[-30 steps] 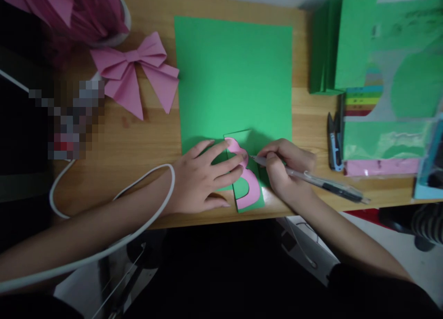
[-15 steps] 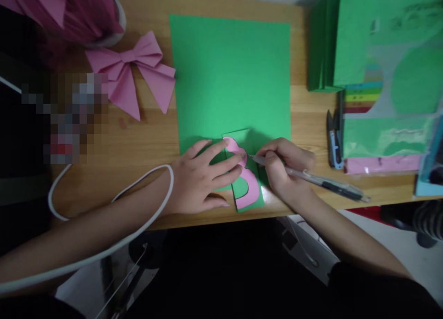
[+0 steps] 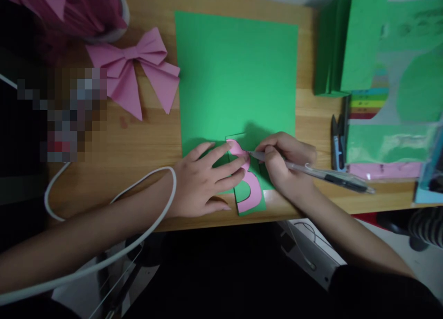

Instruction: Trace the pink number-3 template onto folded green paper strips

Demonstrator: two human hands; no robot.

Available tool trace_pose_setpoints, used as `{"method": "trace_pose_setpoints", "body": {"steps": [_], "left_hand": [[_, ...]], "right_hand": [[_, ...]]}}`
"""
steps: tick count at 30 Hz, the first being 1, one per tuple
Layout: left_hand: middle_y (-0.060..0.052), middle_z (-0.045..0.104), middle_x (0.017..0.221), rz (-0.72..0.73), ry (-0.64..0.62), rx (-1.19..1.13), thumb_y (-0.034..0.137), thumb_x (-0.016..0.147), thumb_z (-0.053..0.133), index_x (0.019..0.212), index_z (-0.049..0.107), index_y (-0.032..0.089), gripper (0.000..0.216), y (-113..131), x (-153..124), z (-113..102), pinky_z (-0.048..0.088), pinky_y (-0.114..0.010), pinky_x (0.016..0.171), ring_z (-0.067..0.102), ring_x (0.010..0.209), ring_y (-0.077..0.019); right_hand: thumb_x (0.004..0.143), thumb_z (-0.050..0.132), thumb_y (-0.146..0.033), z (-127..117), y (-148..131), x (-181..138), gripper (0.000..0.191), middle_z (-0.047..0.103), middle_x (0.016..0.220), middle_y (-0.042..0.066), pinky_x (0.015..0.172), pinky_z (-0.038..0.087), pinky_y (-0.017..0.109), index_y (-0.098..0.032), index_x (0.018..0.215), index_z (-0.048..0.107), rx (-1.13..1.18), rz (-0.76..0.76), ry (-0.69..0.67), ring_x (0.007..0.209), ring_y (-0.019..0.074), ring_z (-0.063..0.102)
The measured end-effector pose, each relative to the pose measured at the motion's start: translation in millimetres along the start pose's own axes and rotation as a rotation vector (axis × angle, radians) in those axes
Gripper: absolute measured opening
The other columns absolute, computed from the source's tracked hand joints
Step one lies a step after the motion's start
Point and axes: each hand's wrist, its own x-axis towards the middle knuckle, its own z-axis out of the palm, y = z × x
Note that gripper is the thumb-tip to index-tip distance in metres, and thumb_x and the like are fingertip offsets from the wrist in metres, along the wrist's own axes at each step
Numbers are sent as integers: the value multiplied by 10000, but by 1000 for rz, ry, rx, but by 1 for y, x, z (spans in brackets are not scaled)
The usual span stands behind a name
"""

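My left hand lies with fingers spread, its fingertips pressing on a curvy pink paper cutout. That cutout rests on a small folded-looking piece of green paper. Dark lines run along parts of the pink edge. In my right hand is a pen with a clear barrel and a dark grip; its tip meets the cutout's right edge near my left fingertips. Beneath both hands' far side spreads a large green sheet on the wooden table.
A pink paper bow lies left of the sheet. At the right are a green folded paper piece, blue-handled thread snips and a packet of coloured paper. A white cable loops over my left forearm.
The pen tip has shifted slightly up along the cutout's edge, with my right hand. My left hand stays on the cutout. The whole view has shifted a little.
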Motion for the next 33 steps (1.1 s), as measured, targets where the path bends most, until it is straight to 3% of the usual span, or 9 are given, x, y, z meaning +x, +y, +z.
{"method": "trace_pose_setpoints", "body": {"steps": [10,24,33], "left_hand": [[-28,484,1517,-6,-15,-7,622,901,574,1367,539,201,629,0,0,0,317,-490,1087,384,1385,-345],[-9,468,1528,-13,-8,22,641,885,587,1377,523,196,666,1,-1,1,311,-496,1083,353,1397,-339],[13,505,1501,-28,-26,34,635,910,567,1436,465,183,701,3,0,-1,281,-488,1088,367,1383,-324]], "right_hand": [[818,486,-117,1,4,8,220,598,518,-46,454,418,205,-221,670,611,37,14,-57,455,91,544],[811,468,-97,-5,-1,-10,234,603,529,-33,453,418,212,-202,662,614,10,61,-8,459,88,540],[814,480,-105,-5,-5,-18,209,634,576,-34,467,437,220,-223,696,608,-60,6,6,468,91,556]]}}
